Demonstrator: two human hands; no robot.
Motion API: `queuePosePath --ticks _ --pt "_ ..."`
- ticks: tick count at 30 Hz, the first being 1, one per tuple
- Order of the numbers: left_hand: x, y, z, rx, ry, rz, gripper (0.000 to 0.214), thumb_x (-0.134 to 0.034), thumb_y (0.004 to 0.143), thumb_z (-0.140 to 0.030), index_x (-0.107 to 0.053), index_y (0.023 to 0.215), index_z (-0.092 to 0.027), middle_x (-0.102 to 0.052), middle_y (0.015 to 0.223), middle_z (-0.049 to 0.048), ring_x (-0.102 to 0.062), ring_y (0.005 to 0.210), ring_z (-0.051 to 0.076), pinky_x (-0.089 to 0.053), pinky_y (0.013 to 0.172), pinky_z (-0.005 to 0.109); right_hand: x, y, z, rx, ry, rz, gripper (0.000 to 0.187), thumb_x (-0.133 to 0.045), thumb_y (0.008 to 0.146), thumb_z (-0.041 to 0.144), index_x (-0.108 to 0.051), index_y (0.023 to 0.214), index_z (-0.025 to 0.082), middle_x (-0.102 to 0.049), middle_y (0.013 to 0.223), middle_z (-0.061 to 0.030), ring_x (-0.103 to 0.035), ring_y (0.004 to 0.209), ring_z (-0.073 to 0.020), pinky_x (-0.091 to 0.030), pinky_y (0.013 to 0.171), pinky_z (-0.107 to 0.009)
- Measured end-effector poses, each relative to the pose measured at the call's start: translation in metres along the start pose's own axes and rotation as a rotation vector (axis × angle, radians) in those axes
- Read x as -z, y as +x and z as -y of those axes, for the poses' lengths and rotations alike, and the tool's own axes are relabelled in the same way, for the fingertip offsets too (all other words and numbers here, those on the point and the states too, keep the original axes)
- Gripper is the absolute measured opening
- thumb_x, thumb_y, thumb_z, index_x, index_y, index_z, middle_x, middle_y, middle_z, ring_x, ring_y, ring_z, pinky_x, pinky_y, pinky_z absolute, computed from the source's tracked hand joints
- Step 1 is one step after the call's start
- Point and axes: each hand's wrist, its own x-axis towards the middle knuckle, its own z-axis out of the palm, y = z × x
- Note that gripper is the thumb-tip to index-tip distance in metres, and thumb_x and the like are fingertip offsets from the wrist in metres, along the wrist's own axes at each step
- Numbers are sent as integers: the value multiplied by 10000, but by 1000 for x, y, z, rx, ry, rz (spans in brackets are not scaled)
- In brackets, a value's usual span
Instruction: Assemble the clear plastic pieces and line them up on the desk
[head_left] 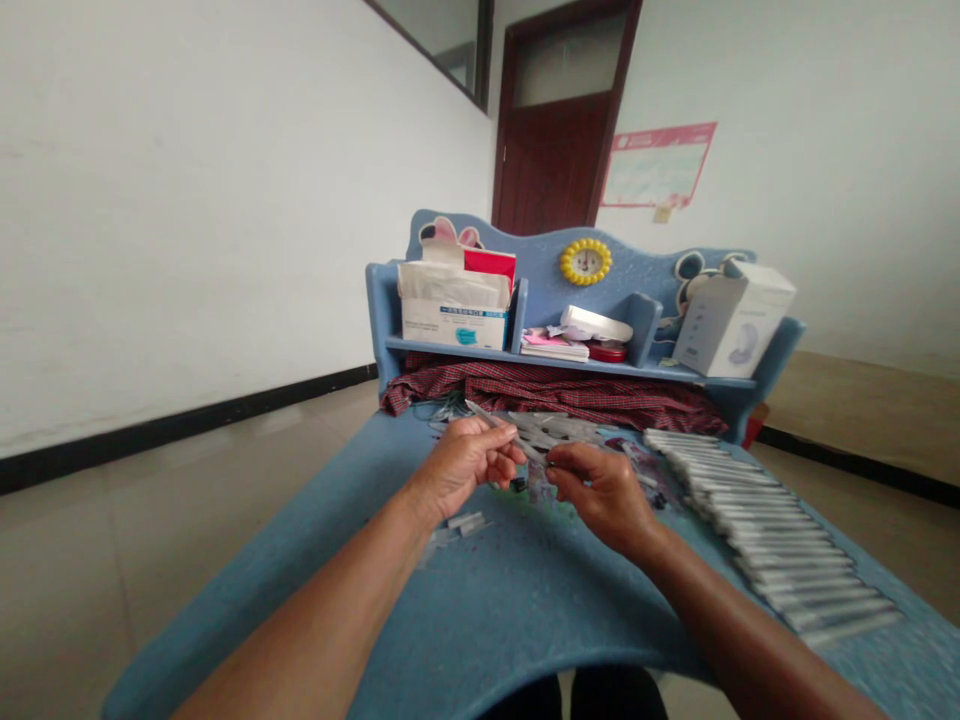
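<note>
A slim pale-grey tube, shaped like a pen (526, 449), slants between my hands above the desk. My left hand (466, 462) is closed around its middle, thumb on top. Its pointed far end sticks out beyond the thumb. My right hand (606, 492) pinches the near end, where a small dark bit shows between the fingertips. Behind the hands lies a loose pile of similar grey tubes (570, 428). To the right, many like tubes lie side by side in a long row (772, 535). A few short whitish pieces (466, 523) rest below my left hand.
The blue desk (480, 620) has a raised shelf holding a mask box (454, 318), a white box (735, 325), papers and a red round tin (607, 352). Checked cloth (555, 388) lies bunched beneath the shelf. Small dark bits and stains mark the desktop near the hands.
</note>
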Motion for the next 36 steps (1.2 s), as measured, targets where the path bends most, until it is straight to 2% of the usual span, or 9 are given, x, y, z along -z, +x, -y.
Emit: queuePosePath --ticks 2,8,16,19,25,27,30,34,36 --pt "1 0 0 14 11 6 183 -587 736 -253 -563 658 -89 -636 607 74 -534 409 99 -436 376 207 -1 -1 -2 31 -30 9 133 -540 753 222 -614 856 183 -614 687 -11 -566 535 -108 -461 503 -218" --pt "1 2 1 16 8 18 164 -597 726 -244 -557 666 -96 -638 611 73 -532 405 99 -436 373 207 -3 -1 -4 -98 285 110 172 -525 771 269 -551 911 172 -584 622 8 -544 496 -103 -462 480 -234" --pt "-4 1 0 15 1 -72 132 -590 726 -212 -539 676 -101 -632 594 63 -528 390 96 -431 358 203 -6 -2 -6 -180 341 64 218 -626 691 258 -518 863 178 -539 574 43 -542 511 -105 -447 488 -227" --pt "-5 1 -1 15 -12 -84 119 -584 730 -198 -536 677 -102 -633 594 60 -530 391 94 -432 359 200 -7 -4 -10 -183 252 39 182 -612 706 279 -525 826 174 -552 591 29 -537 502 -107 -440 479 -227" --pt "-4 1 1 29 5 -69 133 -573 741 -207 -532 676 -99 -635 599 66 -530 396 96 -433 359 204 -6 -7 -9 -42 -132 -18 140 -510 786 294 -589 769 180 -578 598 2 -527 504 -109 -412 488 -221" --pt "-3 1 1 31 6 -57 126 -576 738 -206 -532 682 -102 -636 601 65 -535 402 100 -436 363 206 -6 -8 -6 -26 -170 -10 165 -489 799 297 -595 739 185 -583 586 0 -530 501 -110 -408 493 -218" --pt "-2 2 2 26 1 -28 123 -583 733 -208 -532 687 -105 -637 603 63 -537 407 102 -441 369 210 -7 -8 -2 -122 -37 32 237 -476 806 359 -569 688 175 -589 574 -7 -532 460 -106 -407 452 -212" --pt "-1 2 4 20 -3 32 132 -591 731 -218 -537 697 -103 -639 611 64 -547 420 105 -450 386 215 -7 -7 1 -370 341 195 359 -435 800 487 -510 698 151 -586 510 -14 -512 355 -108 -392 362 -209" --pt "0 3 4 19 -6 30 130 -594 729 -216 -540 701 -101 -640 616 66 -550 423 106 -452 390 216 -6 -6 0 -435 464 243 403 -407 799 528 -502 731 142 -587 494 -19 -511 335 -112 -391 346 -208"
